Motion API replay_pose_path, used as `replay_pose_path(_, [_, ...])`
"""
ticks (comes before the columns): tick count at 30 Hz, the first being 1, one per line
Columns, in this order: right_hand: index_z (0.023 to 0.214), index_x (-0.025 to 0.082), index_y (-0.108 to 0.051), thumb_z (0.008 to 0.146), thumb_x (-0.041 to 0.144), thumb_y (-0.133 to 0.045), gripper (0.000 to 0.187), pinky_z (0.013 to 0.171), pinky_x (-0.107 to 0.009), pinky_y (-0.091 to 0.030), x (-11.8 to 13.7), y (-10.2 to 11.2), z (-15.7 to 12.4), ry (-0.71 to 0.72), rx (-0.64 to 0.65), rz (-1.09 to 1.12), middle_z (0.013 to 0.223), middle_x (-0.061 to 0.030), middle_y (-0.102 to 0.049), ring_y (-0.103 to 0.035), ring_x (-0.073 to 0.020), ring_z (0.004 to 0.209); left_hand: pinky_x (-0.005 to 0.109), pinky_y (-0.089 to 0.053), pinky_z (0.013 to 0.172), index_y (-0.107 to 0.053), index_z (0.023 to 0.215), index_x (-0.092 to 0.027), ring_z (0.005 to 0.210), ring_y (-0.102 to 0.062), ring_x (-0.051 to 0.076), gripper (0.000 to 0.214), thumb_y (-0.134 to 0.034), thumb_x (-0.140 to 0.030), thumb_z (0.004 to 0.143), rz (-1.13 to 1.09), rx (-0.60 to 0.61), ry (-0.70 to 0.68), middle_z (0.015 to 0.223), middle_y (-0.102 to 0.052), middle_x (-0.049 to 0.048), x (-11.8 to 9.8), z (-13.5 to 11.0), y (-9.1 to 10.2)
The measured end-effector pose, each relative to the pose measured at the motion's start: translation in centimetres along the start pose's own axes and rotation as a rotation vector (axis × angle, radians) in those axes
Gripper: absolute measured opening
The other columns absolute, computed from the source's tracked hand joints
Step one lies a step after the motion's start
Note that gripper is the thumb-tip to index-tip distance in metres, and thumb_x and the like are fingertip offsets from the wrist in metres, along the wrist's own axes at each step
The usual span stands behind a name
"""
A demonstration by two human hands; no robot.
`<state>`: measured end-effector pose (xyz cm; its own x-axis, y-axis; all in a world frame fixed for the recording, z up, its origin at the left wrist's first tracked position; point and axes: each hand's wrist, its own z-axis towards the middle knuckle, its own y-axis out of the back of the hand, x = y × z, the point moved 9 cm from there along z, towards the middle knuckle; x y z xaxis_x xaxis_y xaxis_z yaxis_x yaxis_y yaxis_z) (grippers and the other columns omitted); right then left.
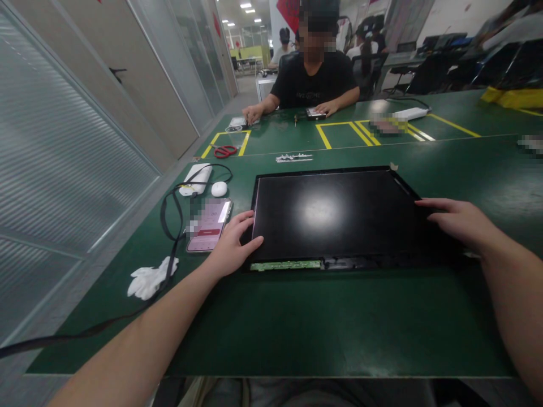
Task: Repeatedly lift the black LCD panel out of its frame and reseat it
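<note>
A black LCD screen panel [339, 217] lies flat on the green table, with a strip of green circuit board [286, 265] along its near edge. My left hand [237, 240] grips the panel's left side, thumb over the front and fingers along the edge. At the opposite side, my right hand [456, 220] holds the right edge with its index finger stretched along the rim; its other fingers are partly hidden. A small piece of tape [393, 167] sticks out at the far right corner.
Left of the panel are a phone [209, 226], a white earbud case [219, 189], a white power bank [195, 179], a black strap [163, 212] and white gloves [153, 278]. Red scissors [225, 151] and small white strips [293, 157] lie beyond. A co-worker [314, 79] sits opposite, handling small devices.
</note>
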<state>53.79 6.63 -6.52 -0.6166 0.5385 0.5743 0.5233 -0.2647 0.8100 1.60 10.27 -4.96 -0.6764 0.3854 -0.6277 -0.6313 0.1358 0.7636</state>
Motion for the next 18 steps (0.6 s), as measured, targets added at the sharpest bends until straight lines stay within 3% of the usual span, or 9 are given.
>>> replay_pose_path(4, [0.116,0.027,-0.076,0.067,0.018,-0.058,0.053,0.102,-0.046,-0.050,-0.3,-0.2,0.4,0.027,0.002,0.001,0.136,-0.0059,-0.068,-0.065,-0.0292,0.116,0.056,-0.033,0.119,-0.063,0.131,-0.015,0.146,-0.041,0.034,0.047,-0.060,-0.039,0.091,0.032,-0.015,0.012,0.157,-0.043,0.0193,-0.1,-0.2,0.0])
replay_pose_path(12, [0.119,0.026,-0.075,0.068,0.020,-0.057,0.054,0.108,-0.044,-0.045,-0.2,-0.1,0.1,0.019,0.003,-0.013,0.138,-0.0058,-0.067,-0.063,-0.0293,0.121,0.057,-0.036,0.118,-0.064,0.126,-0.017,0.141,-0.048,0.034,0.041,-0.061,-0.037,0.091,0.064,-0.054,-0.008,0.150,-0.050,0.0175,-0.7,-0.2,0.2])
replay_pose_path(18, [0.122,0.024,-0.073,0.070,0.022,-0.057,0.054,0.113,-0.044,-0.041,1.0,0.2,-0.3,0.066,0.012,-0.133,0.141,-0.0061,-0.066,-0.059,-0.0303,0.129,0.051,-0.045,0.113,-0.058,0.133,-0.019,0.133,-0.055,0.029,0.046,-0.062,-0.038,0.091,0.032,-0.059,-0.055,0.144,-0.055,0.0158,-2.0,-0.7,1.4])
